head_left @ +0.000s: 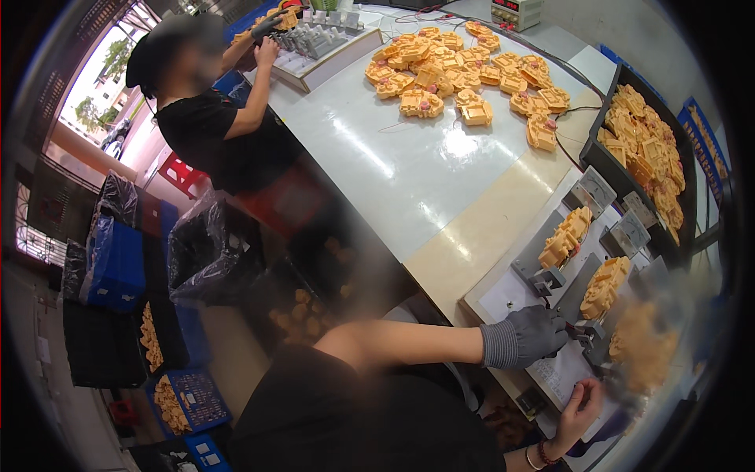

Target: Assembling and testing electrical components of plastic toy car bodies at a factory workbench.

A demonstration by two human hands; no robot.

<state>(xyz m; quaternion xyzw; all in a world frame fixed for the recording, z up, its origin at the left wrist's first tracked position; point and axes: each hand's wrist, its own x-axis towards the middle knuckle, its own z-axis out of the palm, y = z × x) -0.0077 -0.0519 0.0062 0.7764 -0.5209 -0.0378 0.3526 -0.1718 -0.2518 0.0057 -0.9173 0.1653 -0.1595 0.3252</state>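
My left hand, in a grey glove, reaches over a white fixture board and closes on a dark clamp handle. Bare and bracelet-wristed, my right hand hovers at the board's near edge, fingers loosely curved and apart, with nothing visible in them. Just beyond the gloved hand, one orange-yellow plastic housing sits in a metal fixture. Another housing rests in the neighbouring fixture, farther away. A third housing is badly smeared at the right. Small gauges stand behind the fixtures.
Many similar housings with reddish bits lie heaped on the pale table. A black crate of them stands at right. Opposite-left, a co-worker handles a grey fixture rack. Blue and black bins crowd the floor.
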